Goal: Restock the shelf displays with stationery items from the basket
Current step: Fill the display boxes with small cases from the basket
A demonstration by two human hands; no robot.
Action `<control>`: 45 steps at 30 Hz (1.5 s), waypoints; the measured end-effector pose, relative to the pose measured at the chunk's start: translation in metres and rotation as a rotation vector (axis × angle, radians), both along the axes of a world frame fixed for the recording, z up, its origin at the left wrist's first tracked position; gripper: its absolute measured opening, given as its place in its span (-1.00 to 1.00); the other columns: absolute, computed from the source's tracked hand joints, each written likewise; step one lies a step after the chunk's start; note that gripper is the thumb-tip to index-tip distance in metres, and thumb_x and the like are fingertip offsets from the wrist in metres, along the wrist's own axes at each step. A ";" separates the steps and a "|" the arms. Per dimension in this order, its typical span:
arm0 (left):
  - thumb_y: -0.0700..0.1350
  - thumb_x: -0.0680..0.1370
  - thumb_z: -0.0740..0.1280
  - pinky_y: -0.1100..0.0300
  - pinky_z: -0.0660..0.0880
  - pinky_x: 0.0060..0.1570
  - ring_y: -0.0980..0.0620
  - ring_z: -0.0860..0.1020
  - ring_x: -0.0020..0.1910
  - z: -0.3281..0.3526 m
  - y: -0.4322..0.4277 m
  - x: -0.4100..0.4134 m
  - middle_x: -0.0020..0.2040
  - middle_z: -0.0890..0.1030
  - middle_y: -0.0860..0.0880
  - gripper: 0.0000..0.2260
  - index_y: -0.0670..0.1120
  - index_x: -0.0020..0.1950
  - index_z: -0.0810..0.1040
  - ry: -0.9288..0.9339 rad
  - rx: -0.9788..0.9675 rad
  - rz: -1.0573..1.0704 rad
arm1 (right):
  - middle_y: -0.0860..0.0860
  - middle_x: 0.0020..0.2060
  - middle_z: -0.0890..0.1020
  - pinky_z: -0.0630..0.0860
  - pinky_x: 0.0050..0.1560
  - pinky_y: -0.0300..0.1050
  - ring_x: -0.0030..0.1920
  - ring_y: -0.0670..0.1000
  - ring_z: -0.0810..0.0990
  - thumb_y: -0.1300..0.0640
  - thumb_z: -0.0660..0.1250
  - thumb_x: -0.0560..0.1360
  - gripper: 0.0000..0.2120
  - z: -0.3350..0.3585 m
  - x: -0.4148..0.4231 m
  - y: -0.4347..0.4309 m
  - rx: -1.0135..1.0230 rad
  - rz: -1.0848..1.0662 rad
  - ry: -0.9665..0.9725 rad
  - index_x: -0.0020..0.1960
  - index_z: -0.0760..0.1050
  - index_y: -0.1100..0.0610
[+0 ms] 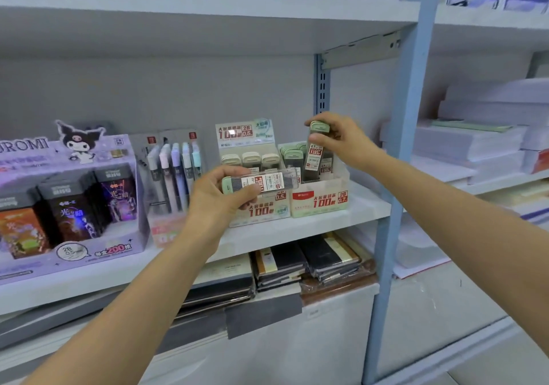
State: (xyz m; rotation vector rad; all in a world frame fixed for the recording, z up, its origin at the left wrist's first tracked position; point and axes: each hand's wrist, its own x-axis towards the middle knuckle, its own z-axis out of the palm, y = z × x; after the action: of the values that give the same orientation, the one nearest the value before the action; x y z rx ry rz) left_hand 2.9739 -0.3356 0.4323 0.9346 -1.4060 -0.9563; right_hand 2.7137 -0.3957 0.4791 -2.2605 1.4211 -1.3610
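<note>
Your left hand (221,197) clamps its thumb and curled fingers on a slim, clear plastic lead case (267,183) with a pale green cap, held level in front of the left cardboard box (261,209). Your right hand (346,141) pinches the rounded green cap of a second case (316,153). This one stands upright, its lower end in the right cardboard box (320,200) on the smooth white shelf (297,230).

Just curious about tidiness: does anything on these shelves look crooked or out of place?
Mostly tidy. On the lower shelf, the notebook stacks lie skewed, and a grey strip at its front edge seems to hang crooked, lower than the rest.
</note>
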 end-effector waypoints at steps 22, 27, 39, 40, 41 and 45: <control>-0.27 0.41 0.50 0.21 0.58 -0.12 0.02 0.68 -0.10 -0.001 -0.005 -0.028 -0.11 0.71 -0.02 -0.68 -0.09 0.09 0.50 -0.052 -0.016 -0.044 | -0.10 -0.02 0.62 0.54 -0.08 -0.27 -0.08 -0.18 0.59 0.06 0.24 0.61 -0.76 -0.010 0.012 0.033 -0.018 0.068 -0.084 0.24 0.54 0.02; -0.20 0.38 0.55 0.10 0.58 -0.06 -0.02 0.67 -0.10 -0.002 -0.001 -0.048 -0.12 0.71 -0.01 -0.55 -0.03 0.13 0.39 -0.098 -0.070 -0.060 | -0.07 -0.04 0.69 0.57 -0.05 -0.22 -0.02 -0.05 0.66 0.12 0.38 0.52 -0.72 -0.014 0.031 0.052 0.211 0.397 -0.043 0.23 0.55 -0.01; 0.03 0.57 0.29 -0.01 -0.04 0.47 0.01 0.08 0.53 -0.029 -0.006 -0.060 0.54 0.20 0.04 -0.50 0.08 0.49 0.26 -1.116 -0.708 0.170 | 0.18 -0.08 0.63 0.54 -0.22 -0.26 -0.20 -0.08 0.61 0.25 0.25 0.60 -0.92 0.000 -0.026 0.041 -0.129 -0.060 -0.446 0.08 0.40 0.16; 0.05 0.57 0.27 -0.04 -0.10 0.50 0.01 0.01 0.55 -0.034 -0.008 -0.060 0.57 0.12 0.03 -0.43 0.09 0.54 0.15 -1.211 -0.699 0.178 | 0.21 -0.07 0.63 0.56 -0.19 -0.25 -0.17 -0.03 0.62 0.25 0.26 0.59 -0.92 -0.001 -0.028 0.039 -0.129 -0.080 -0.453 0.07 0.40 0.16; 0.07 0.57 0.26 -0.08 -0.14 0.51 0.00 -0.04 0.56 -0.037 -0.009 -0.060 0.59 0.06 0.02 -0.38 0.10 0.57 0.05 -1.276 -0.691 0.188 | 0.22 -0.06 0.63 0.58 -0.17 -0.23 -0.15 0.01 0.63 0.26 0.27 0.59 -0.92 -0.002 -0.029 0.037 -0.122 -0.093 -0.453 0.06 0.40 0.16; 0.08 0.57 0.26 -0.10 -0.18 0.51 -0.01 -0.06 0.57 -0.040 -0.012 -0.059 0.59 0.01 0.02 -0.30 0.09 0.58 -0.07 -1.344 -0.709 0.207 | 0.20 -0.06 0.63 0.58 -0.15 -0.28 -0.12 0.05 0.64 0.28 0.28 0.58 -0.90 -0.010 -0.027 0.030 -0.061 -0.102 -0.395 0.05 0.42 0.14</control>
State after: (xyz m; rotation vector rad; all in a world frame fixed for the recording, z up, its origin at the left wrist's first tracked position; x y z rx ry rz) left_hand 2.9153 -0.3478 0.3919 1.1353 -2.4126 0.5391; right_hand 2.6865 -0.3659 0.4694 -1.8308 1.3845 -1.7814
